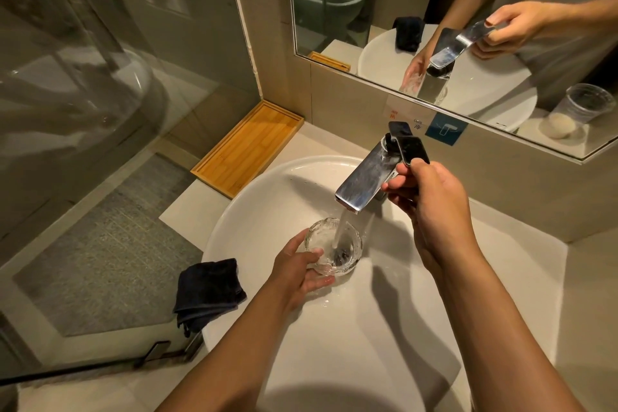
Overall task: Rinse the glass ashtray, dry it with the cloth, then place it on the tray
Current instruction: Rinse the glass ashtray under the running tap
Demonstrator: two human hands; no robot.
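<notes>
The round glass ashtray [326,239] is over the white basin [368,328], under running water from the chrome tap [366,182]. My left hand [301,269] grips the ashtray's near rim, thumb inside it. My right hand [431,201] holds the tap's lever [409,145] with its fingertips. A dark folded cloth [207,293] hangs over the basin's left rim. The bamboo tray [249,147] lies on the counter at the back left, against the wall.
A mirror [434,10] spans the wall behind the tap and reflects my hands. A glass shower screen [100,77] stands on the left, with a grey mat [110,254] on the floor below. The counter's right side runs to the wall.
</notes>
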